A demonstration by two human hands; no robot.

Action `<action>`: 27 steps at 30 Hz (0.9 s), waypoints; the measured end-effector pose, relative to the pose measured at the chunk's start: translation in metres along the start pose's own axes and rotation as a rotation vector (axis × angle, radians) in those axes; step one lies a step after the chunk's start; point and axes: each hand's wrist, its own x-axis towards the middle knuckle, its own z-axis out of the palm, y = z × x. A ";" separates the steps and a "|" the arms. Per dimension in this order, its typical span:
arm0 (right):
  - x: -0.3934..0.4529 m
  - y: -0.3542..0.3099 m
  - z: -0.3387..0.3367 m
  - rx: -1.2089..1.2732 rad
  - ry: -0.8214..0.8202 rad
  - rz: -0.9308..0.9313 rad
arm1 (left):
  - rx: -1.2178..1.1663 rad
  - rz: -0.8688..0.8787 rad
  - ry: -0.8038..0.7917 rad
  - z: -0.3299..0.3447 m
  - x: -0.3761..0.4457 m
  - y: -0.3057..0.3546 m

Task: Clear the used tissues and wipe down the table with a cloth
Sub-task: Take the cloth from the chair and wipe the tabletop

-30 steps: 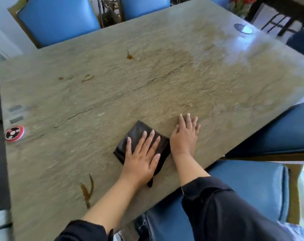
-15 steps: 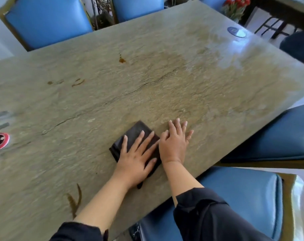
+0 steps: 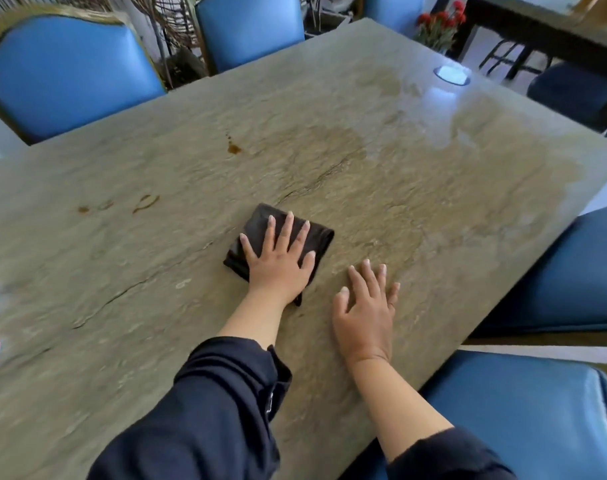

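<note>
Your left hand (image 3: pixel 278 268) presses flat on the folded cloth (image 3: pixel 260 223) for even wiping pressure — right hand (image 3: pixel 366 317) lies spread on the table (image 3: pixel 433 188), holding nothing, bracing you.

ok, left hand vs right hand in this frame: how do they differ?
The left hand presses flat on the folded dark cloth; the right hand lies on the bare stone table. The left hand reaches further across the table; the right hand sits nearer the table's near edge. The left sleeve reaches close to the wrist; the right forearm is mostly bare. Both are open, palm down, fingers spread.
</note>
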 end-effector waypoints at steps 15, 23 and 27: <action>-0.017 -0.109 0.035 -0.178 -0.023 -0.137 | -0.107 -0.070 0.223 -0.011 -0.034 -0.119; 0.053 -0.136 0.085 -0.361 -0.188 -0.119 | -0.102 -0.183 0.349 -0.002 0.006 -0.167; 0.138 -0.171 0.103 -0.359 -0.204 -0.069 | -0.140 -0.140 0.399 -0.001 0.008 -0.168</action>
